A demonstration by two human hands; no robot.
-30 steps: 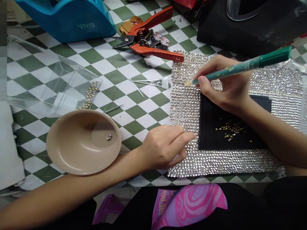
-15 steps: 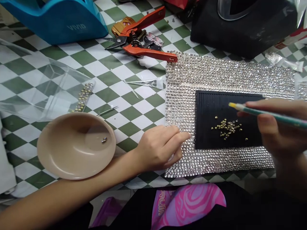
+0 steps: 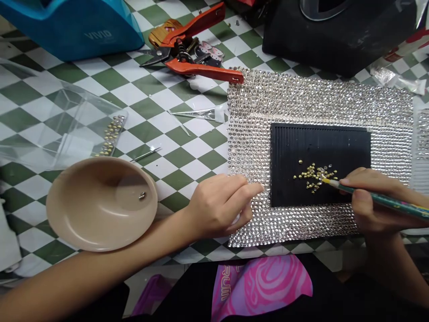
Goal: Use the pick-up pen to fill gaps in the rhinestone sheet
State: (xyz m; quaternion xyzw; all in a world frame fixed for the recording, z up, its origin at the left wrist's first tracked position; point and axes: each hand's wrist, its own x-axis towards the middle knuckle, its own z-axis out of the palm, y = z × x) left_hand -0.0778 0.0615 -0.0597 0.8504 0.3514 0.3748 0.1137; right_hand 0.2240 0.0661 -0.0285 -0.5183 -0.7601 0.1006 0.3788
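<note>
The right hand (image 3: 375, 214) gripped a green pen (image 3: 392, 202), its yellow tip at the gold-toned rhinestones (image 3: 310, 174). The step appeared to be stone contact; the next move likely called for light, steady pressure. The small, glinting stones lay loosely clustered toward the near edge of the ribbed black tray (image 3: 295, 143). The left hand (image 3: 223, 203) was curled at the rhinestone mat's (image 3: 301, 228) left edge; its grip could not be determined.

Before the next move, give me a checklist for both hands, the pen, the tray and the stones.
1. Right hand has its grip on the slim green pen: ok.
2. Rectangular black ridged tray lies on the glittering silver studded sheet: ok.
3. Small gold-coloured stones lie in one tight pile: not ok, they are scattered.
4. Pen's yellow tip has picked up a stone: cannot tell.
5. Left hand is off the tray: ok.
</note>
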